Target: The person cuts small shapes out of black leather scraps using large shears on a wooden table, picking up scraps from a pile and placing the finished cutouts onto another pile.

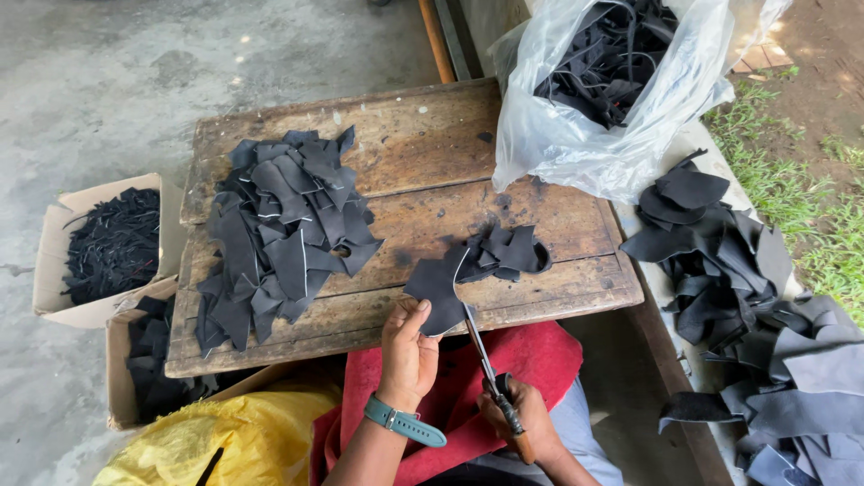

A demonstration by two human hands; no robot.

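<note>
Left hand (409, 353) grips the near edge of a black leather scrap (438, 290), thumb on top, fingers curled beneath; the scrap lies half on the front edge of the wooden board (423, 148) and half over the person's lap. A teal watch (403, 421) sits on that wrist.

Right hand (522, 418) is clenched around the handles of a pair of scissors (479, 346). The blades point away from the person, up along the right edge of the held scrap, and touch it; a thin pale cut line curves up the scrap's right side.

Just beyond the scrap, on the board, sits a small clump of curled black offcuts (511, 250), touching the scrap's far corner. On the left half of the board lies a broad, flat heap of cut black pieces (283, 229), overlapping one another.

A red cloth (540, 355) covers the person's lap under both hands. A yellow bag (238, 436) rests at the lower left, beside the lap.

Left of the board, on the concrete floor, an open cardboard box (54, 261) holds thin black strips; a second box (121, 369), nearer, holds larger black pieces and is partly tucked under the board.

At the far right corner of the board, a clear plastic bag (585, 135) bulges with black trimmings. To the right, a loose pile of black and grey leather sheets (738, 270) runs along a ledge beside grass.
</note>
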